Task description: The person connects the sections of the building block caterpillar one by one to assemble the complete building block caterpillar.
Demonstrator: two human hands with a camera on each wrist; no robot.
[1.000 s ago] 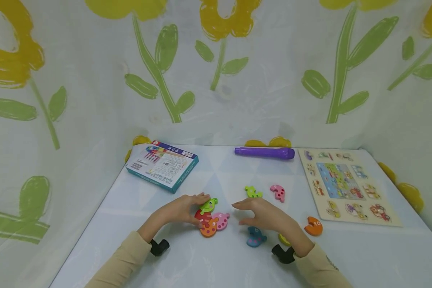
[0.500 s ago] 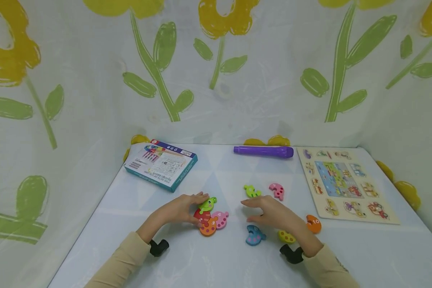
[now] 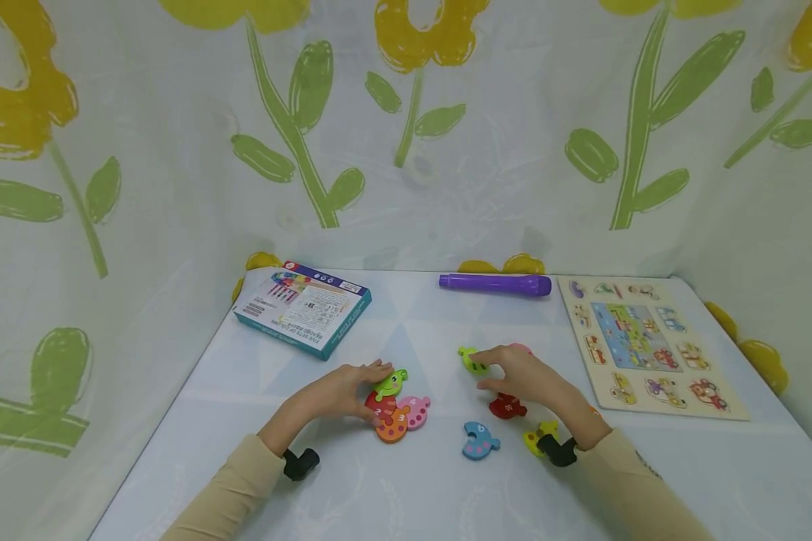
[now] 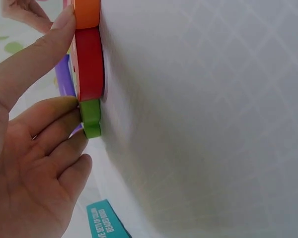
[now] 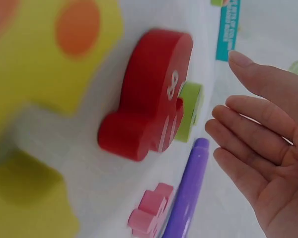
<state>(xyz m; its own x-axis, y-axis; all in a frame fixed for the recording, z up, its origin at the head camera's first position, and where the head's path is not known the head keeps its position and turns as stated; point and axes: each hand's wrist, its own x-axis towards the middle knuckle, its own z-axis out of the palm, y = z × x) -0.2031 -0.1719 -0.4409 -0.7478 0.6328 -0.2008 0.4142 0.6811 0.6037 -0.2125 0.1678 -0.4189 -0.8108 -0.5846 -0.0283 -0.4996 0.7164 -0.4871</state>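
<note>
My left hand (image 3: 345,392) holds a joined cluster of numbered caterpillar puzzle pieces on the table. Its thumb presses by the orange piece (image 4: 87,14) and red piece (image 4: 91,64), while the index fingertip touches the green head piece (image 4: 91,110). A pink piece (image 3: 417,413) is fitted on the cluster's right. My right hand (image 3: 524,376) reaches over the loose pieces, thumb and fingers apart, its index fingertip right at a green piece (image 3: 471,361). Under this hand lies a red numbered piece (image 5: 154,94). In the right wrist view the fingers hold nothing.
Loose blue (image 3: 479,442) and yellow pieces (image 3: 533,445) lie nearer me. A pink piece (image 3: 522,349) is partly hidden behind the right hand. Farther back are a teal box (image 3: 304,312), a purple toy microphone (image 3: 495,285) and a wooden puzzle board (image 3: 649,398).
My right hand has moved right, then forward to the green piece, uncovering the blue, yellow and red pieces and now covering most of the pink one. The left hand stays on the cluster.
</note>
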